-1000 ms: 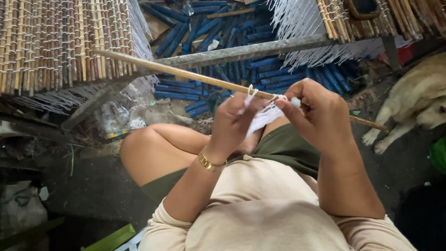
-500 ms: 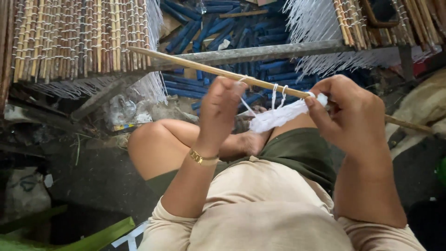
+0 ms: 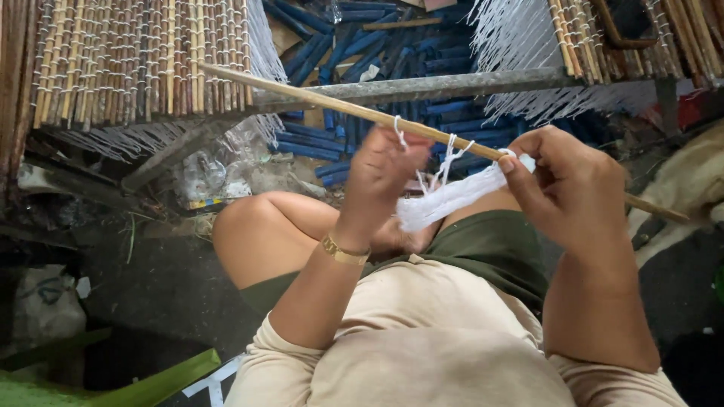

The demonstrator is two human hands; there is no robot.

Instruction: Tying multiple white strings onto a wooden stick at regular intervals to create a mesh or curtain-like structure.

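Observation:
A long pale wooden stick [image 3: 317,98] runs slantwise from upper left to lower right in front of me. My right hand [image 3: 566,181] grips the stick and pinches a bundle of white strings [image 3: 449,197] against it. My left hand [image 3: 385,177] is closed on single white strands that loop over the stick near its middle. Two short loops of string [image 3: 450,151] hang on the stick between the hands. A gold bracelet [image 3: 343,252] sits on my left wrist.
A mat of bound bamboo slats [image 3: 128,60] with white fringe lies at upper left, another bamboo mat [image 3: 603,38] at upper right. A grey metal bar [image 3: 422,87] crosses behind the stick. Blue rods [image 3: 362,53] are piled below. A pale dog [image 3: 694,188] lies at the right.
My hands moved apart along the stick, stretching the white bundle. The left hand then came back down and right, pulling a strand over the stick. The view shifted slightly.

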